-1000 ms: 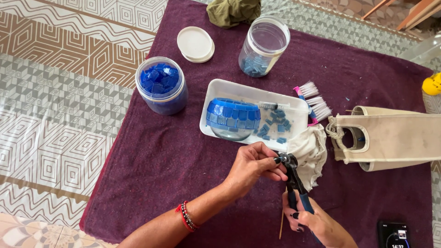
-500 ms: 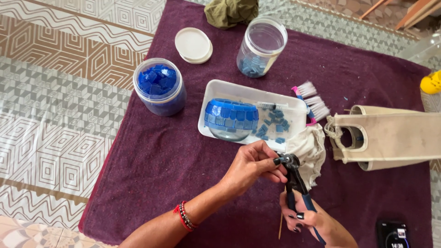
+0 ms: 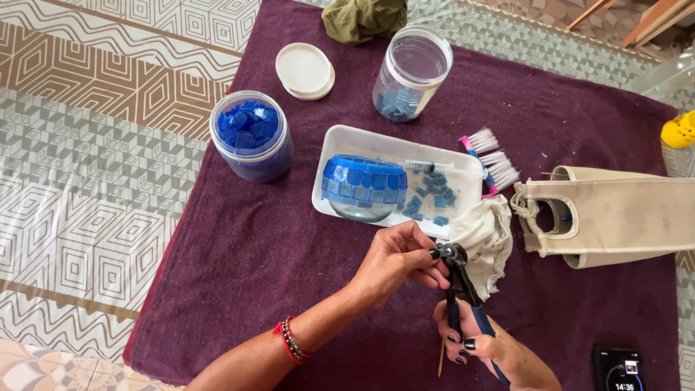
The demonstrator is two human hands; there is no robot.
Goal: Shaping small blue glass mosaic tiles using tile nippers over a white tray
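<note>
Cutting step of mosaic work. The right hand (image 3: 481, 347) wraps its grip around the handles of the tile nippers (image 3: 463, 293), closed on them. The left hand (image 3: 398, 261) pinches its fingertips together at the nipper head; a tile piece there is too small to confirm. Just beyond the grip lies the white tray (image 3: 347, 141) with the blue mosaic bowl (image 3: 362, 187) and loose blue tiles (image 3: 431, 203); a white cloth (image 3: 486, 235) sits beside the head. Judged next: a steady squeeze with the piece held square.
</note>
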